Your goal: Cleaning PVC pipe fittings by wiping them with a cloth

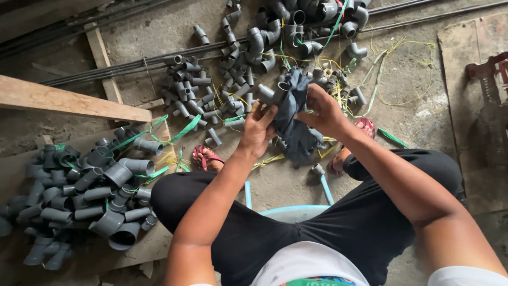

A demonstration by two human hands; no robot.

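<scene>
Cloth point(294, 124), dark and crumpled, was between both hands over the floor point(413, 90). My left hand point(257, 128) had closed its grip on the cloth's side; my right hand point(321, 109) pinched its top. Grey pipe fittings point(206, 90) lay just beyond, more point(90, 190) to my left.

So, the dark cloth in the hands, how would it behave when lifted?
Probably floppy: the dark cloth hangs in folds between the left hand and right hand. Likely light, since it bunches easily. It drapes over a grey pipe fitting, so it should not roll.

Bare floor point(413, 106) right; pipe fittings point(211, 95) ahead, left.
</scene>
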